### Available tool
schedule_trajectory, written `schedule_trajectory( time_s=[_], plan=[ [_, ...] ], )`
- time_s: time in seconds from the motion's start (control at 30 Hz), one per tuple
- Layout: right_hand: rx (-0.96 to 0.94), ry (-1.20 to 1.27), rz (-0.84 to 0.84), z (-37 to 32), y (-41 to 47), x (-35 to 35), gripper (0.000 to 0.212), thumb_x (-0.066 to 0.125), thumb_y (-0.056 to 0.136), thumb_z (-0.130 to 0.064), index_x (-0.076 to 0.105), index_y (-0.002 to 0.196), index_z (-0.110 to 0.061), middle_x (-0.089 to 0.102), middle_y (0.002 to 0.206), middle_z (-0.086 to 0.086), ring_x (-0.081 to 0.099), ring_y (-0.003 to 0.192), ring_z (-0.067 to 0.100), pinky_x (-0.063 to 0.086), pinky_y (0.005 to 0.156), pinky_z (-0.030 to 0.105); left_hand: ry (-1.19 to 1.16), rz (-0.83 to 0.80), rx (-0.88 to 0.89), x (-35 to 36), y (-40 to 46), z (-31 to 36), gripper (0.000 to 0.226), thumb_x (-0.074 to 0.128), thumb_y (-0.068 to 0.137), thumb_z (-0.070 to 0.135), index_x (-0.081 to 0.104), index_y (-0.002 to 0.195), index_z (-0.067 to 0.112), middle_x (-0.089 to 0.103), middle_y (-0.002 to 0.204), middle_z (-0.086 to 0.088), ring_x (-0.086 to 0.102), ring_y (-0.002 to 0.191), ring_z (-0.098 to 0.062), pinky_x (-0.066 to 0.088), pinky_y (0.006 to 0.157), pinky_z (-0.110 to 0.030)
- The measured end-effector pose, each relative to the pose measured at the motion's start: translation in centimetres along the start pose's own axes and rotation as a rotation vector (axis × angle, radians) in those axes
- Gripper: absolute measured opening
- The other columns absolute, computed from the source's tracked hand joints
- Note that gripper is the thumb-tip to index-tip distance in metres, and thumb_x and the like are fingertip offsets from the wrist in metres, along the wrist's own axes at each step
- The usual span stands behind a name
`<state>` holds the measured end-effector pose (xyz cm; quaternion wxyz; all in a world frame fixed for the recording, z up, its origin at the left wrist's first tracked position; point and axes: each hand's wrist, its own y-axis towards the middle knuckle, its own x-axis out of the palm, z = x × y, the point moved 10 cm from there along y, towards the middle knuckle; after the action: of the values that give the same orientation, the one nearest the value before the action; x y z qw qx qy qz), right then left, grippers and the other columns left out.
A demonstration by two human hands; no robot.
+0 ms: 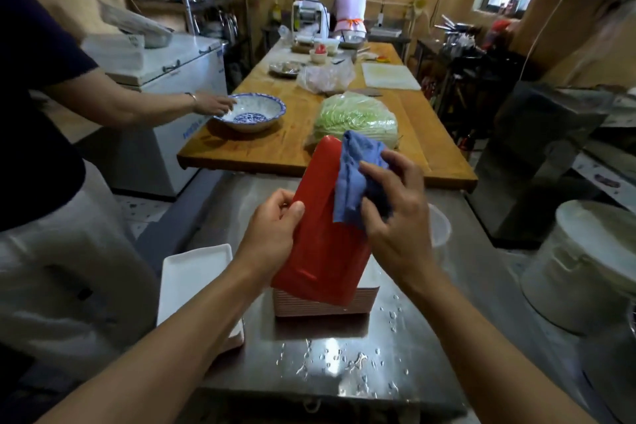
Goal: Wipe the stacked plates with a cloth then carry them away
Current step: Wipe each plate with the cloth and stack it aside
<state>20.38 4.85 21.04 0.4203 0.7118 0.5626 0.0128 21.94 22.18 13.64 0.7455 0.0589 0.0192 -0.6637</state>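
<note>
Wiping step in hand. Left hand [275, 234] grips the red plate [320, 217] by its left edge, thumb over the face, fingers curled behind; the plate is lifted clear and tilted, far end toward 12 o'clock, near end hanging over the stack of plates [323, 301]. Right hand [392, 210] clenches the blue cloth [354, 179], bunched against the plate's right edge at roughly 2 o'clock of its face. The stack sits on the steel counter [430, 337] directly under the hands; a white rectangular plate [196, 272] lies at 9 o'clock of the stack, just beside it, set apart — likely the done pile, though I cannot confirm. Water droplets [344, 361] on the counter at 6 o'clock of the stack. Judgement on technique: the cloth is wadded, so only a small patch meets the surface; spreading it flatter would clear the face in fewer strokes. Work from the far end down toward the near end so moisture runs off the low edge, then wipe the rim and turn for the back. The left grip is narrow on a glossy, possibly wet plate; slip risk if the right hand presses hard, so counter-pressure from the fingers behind matters. Another person's hand [213, 103] holds a blue-and-white bowl [251, 112] at 11 o'clock on the wooden table [268, 148], well apart.
</note>
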Motion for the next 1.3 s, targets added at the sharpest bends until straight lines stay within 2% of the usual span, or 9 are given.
schedule_trajectory(
  time_s=[0.07, 0.17, 0.37, 0.47, 0.6, 0.73, 0.83, 1.13, 1.3],
  plan=[
    [-0.072, -0.031, -0.094, -1.8, 0.2, 1.5, 0.043, 0.055, 0.08, -0.014, 0.06, 0.123, -0.01, 0.037, 0.138, 0.009, 0.031, 0.129, 0.02, 0.026, 0.11, 0.028, -0.108, -0.004, -0.024, -0.4, -0.5, 0.3, 0.016, 0.044, 0.098, 0.011, 0.055, 0.087, 0.013, 0.063, 0.077, -0.01, 0.059, 0.067, -0.019, 0.054, 0.064, -0.032],
    [-0.127, -0.098, -0.071, -3.4, 1.2, 2.1, 0.036, 0.047, 0.087, -0.019, 0.061, 0.119, -0.008, 0.044, 0.136, 0.011, 0.035, 0.128, 0.027, 0.026, 0.109, 0.036, -0.176, -0.013, -0.021, -0.7, -1.1, 0.7, 0.016, 0.043, 0.098, 0.008, 0.055, 0.086, 0.011, 0.062, 0.074, -0.008, 0.059, 0.063, -0.015, 0.052, 0.058, -0.025],
    [-0.289, -0.315, -0.114, -4.2, 2.7, 3.9, 0.025, 0.05, 0.09, -0.019, 0.058, 0.109, -0.005, 0.051, 0.129, 0.014, 0.049, 0.11, 0.035, 0.04, 0.088, 0.045, -0.192, 0.005, -0.027, -1.3, -1.5, 1.0, 0.016, 0.045, 0.098, 0.009, 0.057, 0.087, 0.011, 0.065, 0.069, -0.003, 0.062, 0.056, -0.008, 0.053, 0.052, -0.021],
    [-0.286, -0.277, -0.091, -2.9, 2.6, 3.1, 0.025, 0.046, 0.089, -0.022, 0.055, 0.103, -0.003, 0.053, 0.123, 0.015, 0.052, 0.098, 0.035, 0.043, 0.079, 0.049, -0.196, 0.016, -0.028, -1.8, -1.5, 1.1, 0.016, 0.046, 0.098, 0.011, 0.058, 0.088, 0.01, 0.067, 0.066, 0.001, 0.065, 0.056, -0.007, 0.053, 0.05, -0.02],
    [-0.122, -0.124, -0.035, 1.0, 2.2, 0.9, 0.019, 0.046, 0.093, -0.02, 0.046, 0.099, -0.002, 0.047, 0.11, 0.008, 0.048, 0.095, 0.026, 0.043, 0.079, 0.047, -0.199, 0.029, -0.018, -1.8, -1.5, 1.2, 0.016, 0.045, 0.098, 0.011, 0.059, 0.088, 0.011, 0.068, 0.062, 0.004, 0.065, 0.056, -0.007, 0.053, 0.049, -0.021],
    [0.019, -0.045, 0.041, 2.6, 1.5, -0.1, 0.014, 0.048, 0.094, -0.016, 0.041, 0.101, -0.005, 0.038, 0.109, 0.008, 0.045, 0.099, 0.022, 0.041, 0.082, 0.032, -0.254, 0.031, -0.045, -0.6, -1.4, 0.8, 0.017, 0.046, 0.097, 0.009, 0.06, 0.088, 0.011, 0.069, 0.063, 0.004, 0.066, 0.058, -0.009, 0.055, 0.052, -0.023],
    [0.141, 0.008, 0.088, 3.5, 0.5, -0.3, 0.017, 0.05, 0.095, -0.019, 0.037, 0.102, -0.012, 0.04, 0.112, 0.01, 0.047, 0.093, 0.014, 0.037, 0.071, 0.019, -0.317, 0.054, -0.064, 0.2, -1.3, 0.3, 0.016, 0.046, 0.097, 0.011, 0.06, 0.09, 0.012, 0.07, 0.067, 0.001, 0.068, 0.063, -0.013, 0.056, 0.054, -0.027],
    [0.276, 0.094, 0.024, 4.6, -5.4, 0.8, 0.026, 0.06, 0.089, -0.018, 0.036, 0.099, -0.02, 0.051, 0.102, 0.001, 0.052, 0.091, 0.009, 0.042, 0.076, 0.014, -0.483, 0.227, -0.042, 0.2, 1.2, 0.6, 0.016, 0.047, 0.098, 0.019, 0.061, 0.09, 0.022, 0.072, 0.073, 0.006, 0.07, 0.069, -0.012, 0.054, 0.06, -0.032],
    [0.52, 0.477, 0.005, 7.3, -4.6, 0.3, 0.029, 0.066, 0.081, -0.005, 0.046, 0.101, -0.009, 0.061, 0.089, 0.005, 0.062, 0.076, 0.009, 0.054, 0.069, 0.023, -0.483, 0.169, -0.04, 1.7, 1.1, 0.4, 0.016, 0.043, 0.1, 0.021, 0.058, 0.097, 0.022, 0.072, 0.079, 0.007, 0.07, 0.072, -0.01, 0.054, 0.055, -0.028]
  ],
)
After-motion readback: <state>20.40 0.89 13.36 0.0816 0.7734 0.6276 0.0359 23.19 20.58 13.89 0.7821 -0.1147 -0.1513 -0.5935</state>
